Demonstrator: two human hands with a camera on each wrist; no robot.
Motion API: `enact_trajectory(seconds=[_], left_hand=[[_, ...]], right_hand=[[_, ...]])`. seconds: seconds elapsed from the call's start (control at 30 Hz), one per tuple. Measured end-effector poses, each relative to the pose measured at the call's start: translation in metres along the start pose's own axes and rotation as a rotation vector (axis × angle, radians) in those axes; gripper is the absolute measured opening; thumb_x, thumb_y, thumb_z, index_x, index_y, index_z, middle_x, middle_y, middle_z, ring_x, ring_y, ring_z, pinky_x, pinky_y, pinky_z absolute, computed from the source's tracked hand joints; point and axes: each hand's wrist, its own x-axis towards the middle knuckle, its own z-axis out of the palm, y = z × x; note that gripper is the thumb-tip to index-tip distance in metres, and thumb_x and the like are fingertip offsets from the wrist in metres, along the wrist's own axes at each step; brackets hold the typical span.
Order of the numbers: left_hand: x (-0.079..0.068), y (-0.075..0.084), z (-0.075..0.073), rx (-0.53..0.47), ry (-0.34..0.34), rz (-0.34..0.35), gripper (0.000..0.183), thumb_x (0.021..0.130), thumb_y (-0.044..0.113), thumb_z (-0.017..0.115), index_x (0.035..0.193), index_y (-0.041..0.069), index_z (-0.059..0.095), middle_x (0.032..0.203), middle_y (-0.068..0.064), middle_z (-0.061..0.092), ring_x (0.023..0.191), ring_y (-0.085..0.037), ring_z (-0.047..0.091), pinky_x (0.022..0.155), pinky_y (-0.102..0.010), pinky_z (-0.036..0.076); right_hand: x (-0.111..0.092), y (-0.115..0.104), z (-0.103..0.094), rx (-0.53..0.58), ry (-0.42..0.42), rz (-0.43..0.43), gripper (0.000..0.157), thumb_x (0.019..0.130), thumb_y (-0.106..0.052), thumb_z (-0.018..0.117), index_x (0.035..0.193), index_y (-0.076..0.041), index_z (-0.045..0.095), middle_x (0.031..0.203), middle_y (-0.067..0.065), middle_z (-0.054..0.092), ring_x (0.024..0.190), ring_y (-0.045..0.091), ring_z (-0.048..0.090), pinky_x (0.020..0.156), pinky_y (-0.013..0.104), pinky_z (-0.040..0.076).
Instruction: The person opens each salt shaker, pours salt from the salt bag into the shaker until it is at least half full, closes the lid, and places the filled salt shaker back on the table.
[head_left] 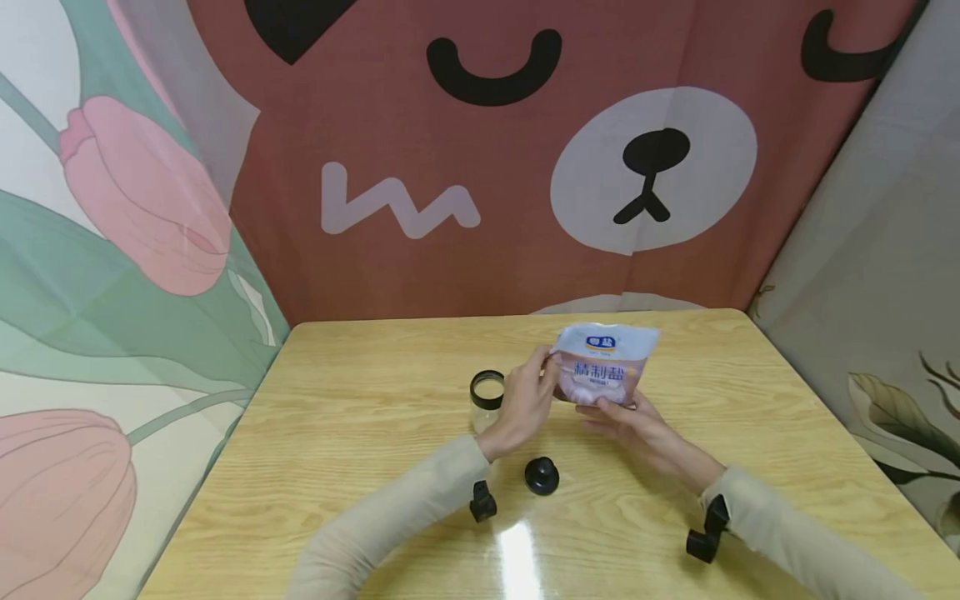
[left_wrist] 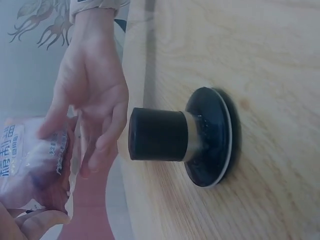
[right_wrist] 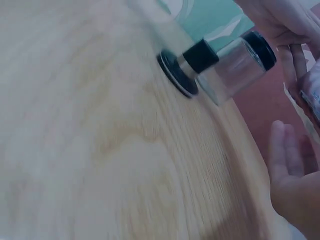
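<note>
A pink-and-white bag of salt (head_left: 602, 367) is held up above the table with its printed front showing. My left hand (head_left: 522, 404) grips the bag at its left side. At the lower edge, my right hand (head_left: 637, 429) has its thumb against the front, its other fingers underneath and behind. Beside the left hand stands a clear glass jar (right_wrist: 235, 70) with a black rim, its mouth uncovered and partly hidden by that hand in the head view. A black knobbed lid (left_wrist: 212, 137) lies on the table, knob upward, nearer to me than the jar.
The light wood table (head_left: 360, 400) reaches back to a hanging cloth (head_left: 375, 275) with a bear print. Patterned cloths (head_left: 150, 350) also hang at the sides. A black wrist mount (head_left: 482, 502) is on the left sleeve, another (head_left: 705, 537) on the right.
</note>
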Motion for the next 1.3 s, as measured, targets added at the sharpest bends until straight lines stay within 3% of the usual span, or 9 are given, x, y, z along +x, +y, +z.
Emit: enact_trajectory(seconds=[0.1,0.5,0.73,0.97,1.2,1.3], left_hand=[[0.001,0.000,-0.001,-0.009,0.007,-0.016,0.025,0.097,0.030,0.033,0.105,0.016,0.053,0.088,0.003,0.063,0.076,-0.002,0.059,0.055,-0.016,0.046],[0.002,0.002,-0.002,-0.021,0.068,0.001,0.021,0.097,0.026,0.036,0.101,0.015,0.052,0.082,0.003,0.064,0.068,-0.004,0.058,0.052,-0.016,0.044],[-0.001,0.005,0.001,-0.047,0.071,0.000,0.023,0.097,0.027,0.034,0.101,0.012,0.051,0.081,0.001,0.065,0.064,-0.011,0.061,0.049,-0.016,0.044],[-0.001,0.005,0.000,-0.144,0.045,-0.061,0.029,0.096,0.034,0.034,0.114,0.014,0.044,0.096,-0.001,0.065,0.073,-0.010,0.062,0.058,-0.018,0.049],[-0.005,0.012,-0.004,-0.218,-0.062,0.011,0.051,0.084,0.028,0.061,0.125,0.013,0.036,0.111,-0.003,0.057,0.098,-0.011,0.055,0.073,-0.024,0.049],[-0.007,0.012,-0.003,-0.191,-0.111,-0.022,0.065,0.078,0.029,0.068,0.128,0.014,0.031,0.114,-0.002,0.055,0.101,-0.010,0.053,0.076,-0.029,0.048]], right_hand=[[0.001,0.002,0.002,0.067,0.009,0.022,0.037,0.096,-0.002,0.030,0.131,-0.014,0.032,0.124,0.011,0.048,0.118,0.038,0.038,0.099,0.055,0.017],[0.007,0.008,0.016,0.311,-0.047,0.033,0.036,0.097,-0.015,0.030,0.133,-0.017,0.027,0.131,0.012,0.038,0.123,0.042,0.026,0.102,0.050,0.015],[0.018,0.005,0.025,0.194,-0.141,-0.029,0.037,0.097,-0.011,0.032,0.133,-0.010,0.026,0.134,0.015,0.036,0.125,0.038,0.026,0.102,0.050,0.017],[0.023,-0.009,0.032,0.075,-0.113,-0.129,0.040,0.096,-0.007,0.030,0.135,-0.007,0.022,0.131,0.016,0.038,0.121,0.037,0.034,0.100,0.050,0.022],[0.021,-0.018,0.031,0.047,-0.079,-0.124,0.040,0.095,-0.013,0.037,0.133,-0.009,0.024,0.124,0.012,0.045,0.114,0.030,0.045,0.099,0.049,0.025],[0.019,-0.017,0.029,0.038,-0.104,-0.099,0.041,0.095,-0.015,0.036,0.134,-0.009,0.023,0.124,0.013,0.045,0.115,0.030,0.045,0.099,0.049,0.025]])
